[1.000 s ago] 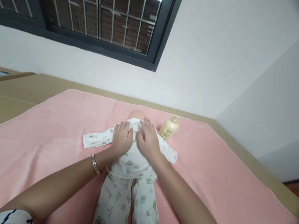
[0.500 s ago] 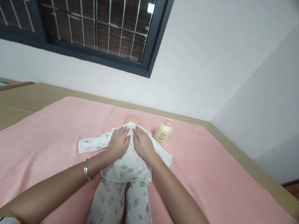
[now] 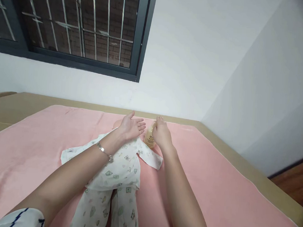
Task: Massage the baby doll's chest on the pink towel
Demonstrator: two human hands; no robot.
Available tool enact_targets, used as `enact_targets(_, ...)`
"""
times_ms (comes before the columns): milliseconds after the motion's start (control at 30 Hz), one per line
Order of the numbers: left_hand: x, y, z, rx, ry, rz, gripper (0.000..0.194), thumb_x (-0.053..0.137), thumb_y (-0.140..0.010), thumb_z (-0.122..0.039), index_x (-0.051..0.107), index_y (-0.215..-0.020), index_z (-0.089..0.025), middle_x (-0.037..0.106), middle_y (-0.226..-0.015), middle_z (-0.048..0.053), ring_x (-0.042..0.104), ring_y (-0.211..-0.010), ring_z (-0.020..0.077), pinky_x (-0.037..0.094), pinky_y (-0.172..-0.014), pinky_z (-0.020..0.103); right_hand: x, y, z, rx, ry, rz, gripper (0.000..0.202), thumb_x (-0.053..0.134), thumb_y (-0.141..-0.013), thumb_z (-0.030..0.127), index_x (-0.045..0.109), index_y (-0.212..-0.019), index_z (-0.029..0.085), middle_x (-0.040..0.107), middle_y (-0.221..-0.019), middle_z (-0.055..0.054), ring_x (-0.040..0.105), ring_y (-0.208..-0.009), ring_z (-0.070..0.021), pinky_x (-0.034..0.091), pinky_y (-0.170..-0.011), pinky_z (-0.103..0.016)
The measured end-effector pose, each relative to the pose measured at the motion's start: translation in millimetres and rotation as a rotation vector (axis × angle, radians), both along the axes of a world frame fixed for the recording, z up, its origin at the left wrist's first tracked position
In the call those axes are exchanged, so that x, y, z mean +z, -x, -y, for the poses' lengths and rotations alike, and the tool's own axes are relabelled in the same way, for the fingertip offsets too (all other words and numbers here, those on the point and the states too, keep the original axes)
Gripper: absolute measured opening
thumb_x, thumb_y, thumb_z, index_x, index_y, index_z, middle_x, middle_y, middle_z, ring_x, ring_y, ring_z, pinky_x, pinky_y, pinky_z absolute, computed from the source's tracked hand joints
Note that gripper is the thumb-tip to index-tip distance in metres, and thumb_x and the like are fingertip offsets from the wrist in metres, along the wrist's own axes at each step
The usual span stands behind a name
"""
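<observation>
A doll lies on its front or back, I cannot tell which, in a white printed top (image 3: pixel 121 163) and matching trousers (image 3: pixel 125 209), sleeves spread. Its smooth head (image 3: pixel 117 123) is partly hidden by my left arm. Above the doll's upper body, my left hand (image 3: pixel 133 126) is held palm up with fingers stretched out and nothing in it. My right hand (image 3: pixel 163 133) is closed at the top of a pale yellow bottle (image 3: pixel 149 138), hiding its cap. The bottle stands beside the doll's shoulder, leaning slightly.
A pink blanket (image 3: pixel 201 173) covers most of the tan padded surface (image 3: pixel 42 99). Behind it rises a white wall (image 3: pixel 176 59) with a dark-framed barred window (image 3: pixel 137 56). Brown wood (image 3: pixel 295 180) shows at the right edge.
Both hands have lifted off the doll's chest area. My left hand has turned palm up and moved right; my right hand has gone to the bottle. The view has shifted right.
</observation>
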State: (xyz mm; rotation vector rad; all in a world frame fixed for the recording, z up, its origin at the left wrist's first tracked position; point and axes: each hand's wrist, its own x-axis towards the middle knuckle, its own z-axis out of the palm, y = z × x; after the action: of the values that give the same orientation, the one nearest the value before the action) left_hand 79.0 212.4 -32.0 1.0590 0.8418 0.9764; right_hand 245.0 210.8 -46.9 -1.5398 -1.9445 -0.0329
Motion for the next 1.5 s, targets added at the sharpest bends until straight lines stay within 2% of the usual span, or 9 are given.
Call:
enact_targets(133,5.0,-21.7,-18.4,-0.018,0.096,0.198,0.096,0.005,-0.088,-0.068,0.020,-0.154,0.001,0.032,-0.157,0.025,0.038,-0.145,0.0226,0.042,-0.113,0.035,-7.4,3.7,-2.9,0.036,-0.008,0.104,0.062,0.033,-0.087,0.006,0.038,-0.148,0.000,0.038,-0.155,-0.021,0.027,-0.148,-0.0273,0.023,-0.121,-0.047)
enact_targets(267,6.5,-33.6,-20.2,-0.057,0.135,0.320,0.097,0.005,-0.089,-0.069,0.019,-0.153,0.003,0.039,-0.152,0.028,0.045,-0.141,0.0253,0.047,-0.109,0.038,-14.7,9.0,-5.8,-0.037,0.020,0.186,0.062,0.041,-0.086,0.008,0.036,-0.147,-0.004,0.035,-0.155,-0.025,0.026,-0.148,-0.0306,0.021,-0.121,-0.047)
enact_targets(433,8.6,-38.6,-22.2,-0.062,0.193,0.380,0.088,0.011,-0.090,-0.066,0.031,-0.150,-0.005,0.049,-0.143,0.026,0.055,-0.131,0.0291,0.052,-0.104,0.043,-19.1,12.1,-7.1,-0.094,-0.023,0.280,0.064,0.049,-0.081,0.010,0.041,-0.143,-0.005,0.041,-0.150,-0.027,0.031,-0.145,-0.0341,0.023,-0.119,-0.048)
enact_targets(700,2.9,-33.3,-25.0,-0.057,0.278,0.532,0.085,0.018,-0.093,-0.059,0.022,-0.153,0.001,0.043,-0.149,0.026,0.052,-0.134,0.0261,0.051,-0.104,0.036,-21.3,15.5,-7.4,-0.132,-0.064,0.329,0.063,0.049,-0.084,0.015,0.041,-0.143,-0.005,0.045,-0.147,-0.027,0.035,-0.142,-0.0344,0.024,-0.118,-0.047)
enact_targets(933,1.2,13.1,6.4,-0.001,0.354,0.548,0.081,0.024,-0.093,-0.057,0.023,-0.155,-0.005,0.031,-0.160,0.020,0.029,-0.149,0.0213,0.036,-0.115,0.033,-31.3,28.1,-6.3,-0.256,-0.112,0.518,0.063,0.044,-0.087,0.013,0.035,-0.146,-0.008,0.040,-0.150,-0.029,0.032,-0.144,-0.0356,0.023,-0.119,-0.046)
enact_targets(1200,1.3,87.8,67.6,0.040,0.350,0.565,0.081,0.031,-0.092,-0.057,0.024,-0.154,-0.005,0.033,-0.160,0.018,0.031,-0.148,0.0210,0.032,-0.118,0.033,-29.9,50.6,11.3,-0.273,0.003,0.448,0.059,0.052,-0.088,0.017,0.045,-0.144,0.000,0.015,-0.161,-0.029,0.007,-0.150,-0.0425,0.019,-0.118,-0.056)
enact_targets(1300,5.2,92.7,80.9,0.070,0.394,0.512,0.078,0.032,-0.093,-0.054,0.027,-0.153,-0.005,0.036,-0.158,0.019,0.031,-0.148,0.0218,0.030,-0.119,0.035,-19.9,72.1,26.9,-0.148,-0.012,0.269,0.054,0.043,-0.094,0.019,0.044,-0.145,0.002,0.017,-0.161,-0.027,0.008,-0.151,-0.0386,0.014,-0.120,-0.058)
enact_targets(1400,14.7,92.0,93.7,0.047,0.349,0.557,0.073,0.029,-0.096,-0.052,0.035,-0.148,-0.002,0.043,-0.152,0.022,0.036,-0.146,0.0242,0.030,-0.119,0.036,-14.6,102.6,60.3,0.169,0.023,0.028,0.052,0.031,-0.103,0.032,0.040,-0.150,0.011,0.022,-0.162,-0.018,0.015,-0.152,-0.0286,0.014,-0.123,-0.053)
enact_targets(1500,27.0,94.6,109.0,-0.078,0.265,0.627,0.067,0.023,-0.099,-0.051,0.043,-0.144,-0.006,0.050,-0.147,0.020,0.043,-0.142,0.0283,0.032,-0.119,0.044,-14.4,128.3,107.3,0.331,0.082,-0.170,0.065,0.028,-0.105,0.046,0.007,-0.160,0.019,0.003,-0.167,-0.009,0.001,-0.153,-0.0269,0.014,-0.124,-0.056)
